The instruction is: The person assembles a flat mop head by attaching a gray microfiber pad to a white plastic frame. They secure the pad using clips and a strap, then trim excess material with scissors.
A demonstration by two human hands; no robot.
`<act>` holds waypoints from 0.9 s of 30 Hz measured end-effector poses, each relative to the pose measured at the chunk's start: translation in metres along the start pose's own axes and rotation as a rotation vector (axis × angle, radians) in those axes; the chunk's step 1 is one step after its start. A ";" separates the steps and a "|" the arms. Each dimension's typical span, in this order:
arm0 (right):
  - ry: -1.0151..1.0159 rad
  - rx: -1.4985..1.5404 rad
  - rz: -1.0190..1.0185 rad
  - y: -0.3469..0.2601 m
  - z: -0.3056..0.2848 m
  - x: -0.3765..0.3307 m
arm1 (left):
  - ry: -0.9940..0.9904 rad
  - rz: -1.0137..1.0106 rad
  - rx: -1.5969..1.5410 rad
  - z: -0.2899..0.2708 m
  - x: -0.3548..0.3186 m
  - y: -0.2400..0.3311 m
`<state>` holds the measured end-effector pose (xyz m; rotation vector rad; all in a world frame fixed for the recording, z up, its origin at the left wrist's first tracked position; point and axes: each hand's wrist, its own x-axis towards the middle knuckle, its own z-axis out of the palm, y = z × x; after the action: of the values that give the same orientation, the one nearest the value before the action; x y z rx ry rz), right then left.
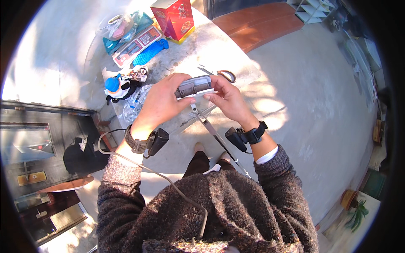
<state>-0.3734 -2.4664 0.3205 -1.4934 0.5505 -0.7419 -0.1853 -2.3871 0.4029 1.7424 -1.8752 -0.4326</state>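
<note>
Both hands hold a grey, oblong head with a white edge (194, 87), raised over the near edge of the table. Its exact kind I cannot tell. My left hand (162, 101) is closed around its left end, thumb along the near side. At its right end, my right hand (228, 97) pinches it between thumb and fingers. A slim metal pole (215, 134) runs from just below the head down toward my feet; the join is partly hidden. Just beyond my right hand, scissors (225, 75) with dark and orange handles lie on the table (202, 33).
Clear crinkled plastic (134, 103) and a blue-capped, black-and-white item (116, 87) lie left of my hands. Farther off are a scale (137, 45) with bags on it, a blue mesh bundle (150, 52) and a red box (174, 20). A cable (166, 177) trails from my left wrist.
</note>
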 end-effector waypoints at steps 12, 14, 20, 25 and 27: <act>-0.103 0.113 -0.038 0.006 0.002 0.019 | 0.017 -0.028 -0.040 -0.005 0.002 -0.006; -0.110 0.176 -0.056 0.008 0.005 0.021 | 0.037 -0.029 -0.040 -0.004 0.001 -0.006; -0.083 0.165 -0.071 0.007 0.011 0.026 | 0.092 0.002 -0.103 0.000 -0.002 -0.017; -0.074 0.146 -0.013 0.011 0.013 0.029 | 0.131 -0.268 -0.585 0.000 -0.016 -0.038; -0.083 0.168 -0.051 0.012 0.012 0.032 | 0.079 -0.325 -0.711 0.001 -0.019 -0.045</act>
<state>-0.3423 -2.4823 0.3124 -1.3789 0.3795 -0.7439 -0.1490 -2.3738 0.3728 1.5164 -1.1600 -0.9956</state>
